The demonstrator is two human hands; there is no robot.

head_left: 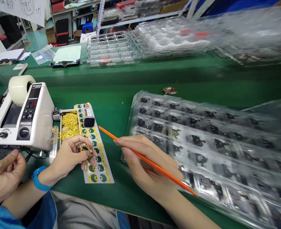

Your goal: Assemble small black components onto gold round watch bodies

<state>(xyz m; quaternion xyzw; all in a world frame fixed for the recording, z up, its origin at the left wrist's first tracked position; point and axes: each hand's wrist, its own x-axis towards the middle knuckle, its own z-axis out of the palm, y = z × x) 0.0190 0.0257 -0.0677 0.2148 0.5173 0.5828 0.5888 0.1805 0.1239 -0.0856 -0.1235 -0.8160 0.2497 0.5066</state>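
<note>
My left hand (71,156), with a blue wristband (40,178), pinches a round gold-toned watch part (85,149) above a strip of sticker sheet (95,168). The fingers partly cover it. My right hand (152,162) grips a thin orange stick (158,170), its tip pointing up and left toward the smartwatch (89,121). The smartwatch lies face up on the sheet's far end. Just behind my left hand stands a small tray of yellow rings (70,122). Another hand (5,175), apparently a co-worker's, is curled at the left edge.
A white tape dispenser (39,114) with a tape roll (19,90) stands at left. A clear compartment tray (135,108) with dark parts fills the right. A small round metal piece (169,90) lies behind it. Clear trays (171,35) and a clipboard (67,54) sit on the back ledge.
</note>
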